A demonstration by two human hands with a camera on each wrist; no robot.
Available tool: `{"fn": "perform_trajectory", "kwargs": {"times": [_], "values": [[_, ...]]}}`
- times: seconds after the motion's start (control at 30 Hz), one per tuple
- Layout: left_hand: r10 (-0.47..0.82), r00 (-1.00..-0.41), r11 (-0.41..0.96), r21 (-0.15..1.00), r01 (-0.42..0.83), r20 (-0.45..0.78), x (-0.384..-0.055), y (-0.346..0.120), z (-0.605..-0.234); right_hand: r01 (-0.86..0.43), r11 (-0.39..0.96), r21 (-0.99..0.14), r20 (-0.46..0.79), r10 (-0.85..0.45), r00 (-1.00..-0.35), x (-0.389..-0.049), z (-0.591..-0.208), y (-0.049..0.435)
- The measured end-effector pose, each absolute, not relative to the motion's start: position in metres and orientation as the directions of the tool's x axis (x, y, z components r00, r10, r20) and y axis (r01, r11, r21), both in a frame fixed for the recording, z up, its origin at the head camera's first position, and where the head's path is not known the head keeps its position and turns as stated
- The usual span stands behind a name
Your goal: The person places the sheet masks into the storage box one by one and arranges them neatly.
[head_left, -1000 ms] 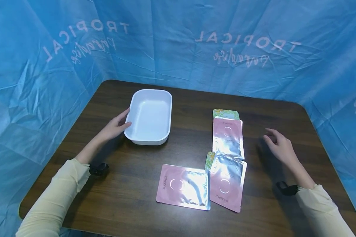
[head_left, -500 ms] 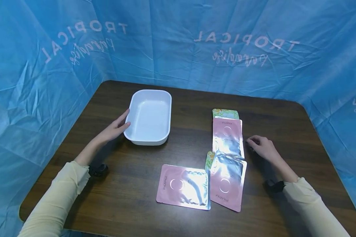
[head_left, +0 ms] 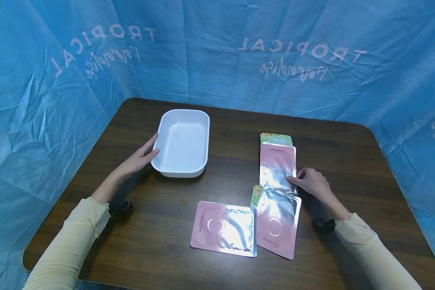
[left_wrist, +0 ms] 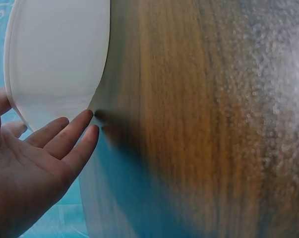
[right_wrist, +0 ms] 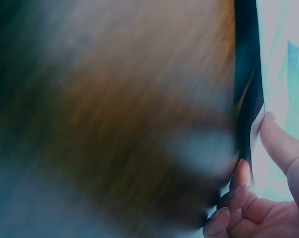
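- White tub (head_left: pixel 182 147) is lightly touched by left hand (head_left: pixel 137 158), fingers relaxed (for steadying, presumably)
- Upper PMPM sachet (head_left: pixel 276 167) is edge-pinched by right hand (head_left: pixel 312 182), easiest grip probably

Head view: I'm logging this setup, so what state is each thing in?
White tray: upright, empty
Upper pink pouch: right edge pinched
Lower pink pouch: lying askew
Left pink pouch: lying sideways
Far green packet: partly covered
Near green packet: mostly covered
Left hand: fingers against the tray
Right hand: pinching upper pouch
Blue curtain: hanging, creased

Right hand (head_left: pixel 314 184), previously apart, now on upper pink packet (head_left: pixel 276 165)
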State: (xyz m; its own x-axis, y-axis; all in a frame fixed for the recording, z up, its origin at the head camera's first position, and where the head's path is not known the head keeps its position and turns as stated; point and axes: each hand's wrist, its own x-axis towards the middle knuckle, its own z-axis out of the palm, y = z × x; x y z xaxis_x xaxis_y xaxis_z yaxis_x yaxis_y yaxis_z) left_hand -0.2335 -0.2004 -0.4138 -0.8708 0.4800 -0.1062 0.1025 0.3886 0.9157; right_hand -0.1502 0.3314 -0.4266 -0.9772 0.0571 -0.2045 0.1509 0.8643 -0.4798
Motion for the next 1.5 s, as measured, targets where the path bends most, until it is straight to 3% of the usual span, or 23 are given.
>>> {"fn": "perform_trajectory", "kwargs": {"times": [0.17,0.47,0.73,1.07,1.17,1.27,1.37,1.5], "values": [[0.476,-0.873,0.387,0.917,0.098,-0.107,-0.234,-0.201,-0.414,0.149,0.843,-0.517,-0.189,0.058,-0.980,-0.150,-0.429,0.332],[0.479,-0.870,0.353,0.933,0.067,-0.118,-0.232,-0.201,-0.417,0.091,0.812,-0.577,-0.054,0.073,-0.996,-0.143,-0.430,0.338],[0.468,-0.871,0.362,0.932,0.032,-0.151,-0.231,-0.201,-0.413,0.100,0.776,-0.622,-0.032,0.102,-0.994,-0.140,-0.431,0.343],[0.471,-0.870,0.345,0.938,0.026,-0.149,-0.231,-0.200,-0.414,0.109,0.643,-0.758,-0.022,0.142,-0.990,-0.137,-0.399,0.350],[0.470,-0.871,0.345,0.938,0.030,-0.145,-0.230,-0.199,-0.413,0.104,0.564,-0.819,-0.001,0.180,-0.984,-0.142,-0.382,0.345],[0.466,-0.873,0.345,0.938,0.030,-0.144,-0.230,-0.199,-0.413,0.080,0.396,-0.915,-0.002,0.195,-0.981,-0.153,-0.366,0.329],[0.464,-0.874,0.347,0.937,0.030,-0.144,-0.230,-0.200,-0.414,0.059,0.210,-0.976,-0.022,0.170,-0.985,-0.165,-0.354,0.302],[0.466,-0.872,0.347,0.937,0.027,-0.147,-0.231,-0.199,-0.415,0.064,0.097,-0.993,-0.054,0.106,-0.993,-0.183,-0.344,0.254]]}}
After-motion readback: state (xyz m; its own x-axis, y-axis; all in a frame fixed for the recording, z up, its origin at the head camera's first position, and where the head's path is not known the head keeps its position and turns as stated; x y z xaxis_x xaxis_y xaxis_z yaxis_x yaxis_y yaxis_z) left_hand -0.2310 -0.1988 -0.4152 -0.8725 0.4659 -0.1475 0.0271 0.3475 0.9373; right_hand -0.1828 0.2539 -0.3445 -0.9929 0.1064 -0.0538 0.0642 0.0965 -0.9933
